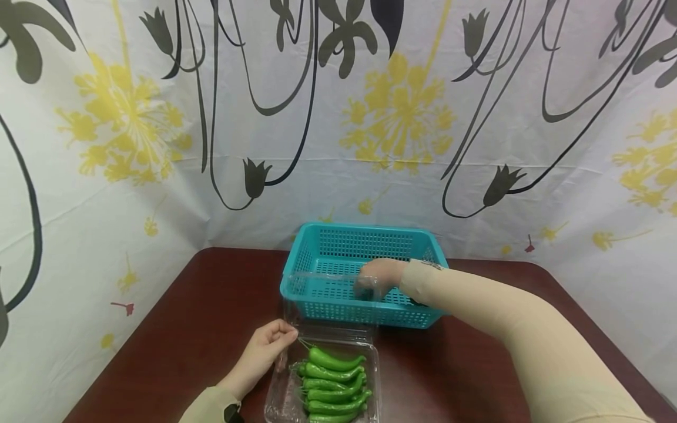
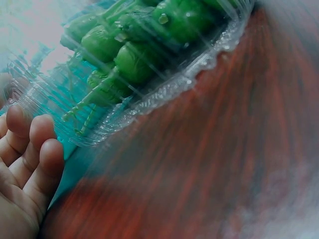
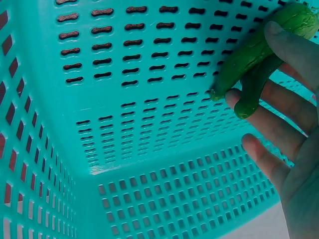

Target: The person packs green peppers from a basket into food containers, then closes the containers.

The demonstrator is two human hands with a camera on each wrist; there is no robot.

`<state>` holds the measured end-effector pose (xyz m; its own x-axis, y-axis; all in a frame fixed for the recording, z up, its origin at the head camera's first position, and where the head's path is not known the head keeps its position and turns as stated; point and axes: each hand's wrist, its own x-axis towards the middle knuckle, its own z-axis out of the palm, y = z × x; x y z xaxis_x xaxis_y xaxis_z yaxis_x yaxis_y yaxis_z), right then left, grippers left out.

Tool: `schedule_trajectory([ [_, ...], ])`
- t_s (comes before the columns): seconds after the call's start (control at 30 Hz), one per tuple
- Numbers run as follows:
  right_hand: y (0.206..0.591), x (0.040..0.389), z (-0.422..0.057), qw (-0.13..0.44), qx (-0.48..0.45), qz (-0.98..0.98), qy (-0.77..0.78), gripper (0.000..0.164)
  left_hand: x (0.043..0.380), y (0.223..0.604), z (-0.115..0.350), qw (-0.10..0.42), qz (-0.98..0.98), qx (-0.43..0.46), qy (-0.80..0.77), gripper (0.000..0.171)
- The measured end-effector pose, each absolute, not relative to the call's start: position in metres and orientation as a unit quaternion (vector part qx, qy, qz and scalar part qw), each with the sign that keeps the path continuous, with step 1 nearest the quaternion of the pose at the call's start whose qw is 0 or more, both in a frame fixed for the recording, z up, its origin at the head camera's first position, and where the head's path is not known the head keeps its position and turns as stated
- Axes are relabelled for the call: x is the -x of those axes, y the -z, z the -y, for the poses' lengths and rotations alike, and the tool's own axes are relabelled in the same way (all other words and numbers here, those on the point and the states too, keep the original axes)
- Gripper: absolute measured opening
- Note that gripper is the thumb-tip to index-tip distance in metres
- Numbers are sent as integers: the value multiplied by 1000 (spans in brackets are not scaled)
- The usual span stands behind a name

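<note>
Several green chili peppers (image 1: 334, 374) lie in a row in a clear plastic clamshell box (image 1: 377, 376), its lid (image 1: 335, 330) raised at the back. My left hand (image 1: 260, 352) pinches the box at its back left corner; in the left wrist view its fingertips are right at the ribbed plastic edge. Inside the turquoise basket (image 1: 370, 228), my right hand (image 1: 379, 275) holds two green peppers. The right wrist view shows the thumb across the larger pepper (image 3: 244, 62), with the smaller curved pepper (image 3: 248, 99) beside it against the fingers.
Behind the box, the slotted basket stands near the back edge of the dark red table (image 1: 222, 294). The raised lid overlaps the basket's front wall in the head view. A flower-printed cloth (image 1: 338, 135) hangs behind and along the sides.
</note>
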<state>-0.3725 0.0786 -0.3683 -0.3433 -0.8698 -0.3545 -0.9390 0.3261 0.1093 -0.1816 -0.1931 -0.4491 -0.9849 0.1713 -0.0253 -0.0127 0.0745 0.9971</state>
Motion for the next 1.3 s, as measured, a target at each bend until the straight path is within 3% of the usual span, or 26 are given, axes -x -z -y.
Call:
schedule_trajectory([
  [0.47, 373, 376, -87, 78, 567, -798, -187, 29, 183, 447, 190, 74, -728, -57, -679, 30],
  [0.83, 368, 373, -93, 80, 561, -804, -178, 28, 184, 449, 189, 73, -731, -55, -676, 32],
  [1.3, 357, 374, -97, 68, 508, -831, -214, 15, 180, 448, 191, 76, -732, -38, -676, 33],
])
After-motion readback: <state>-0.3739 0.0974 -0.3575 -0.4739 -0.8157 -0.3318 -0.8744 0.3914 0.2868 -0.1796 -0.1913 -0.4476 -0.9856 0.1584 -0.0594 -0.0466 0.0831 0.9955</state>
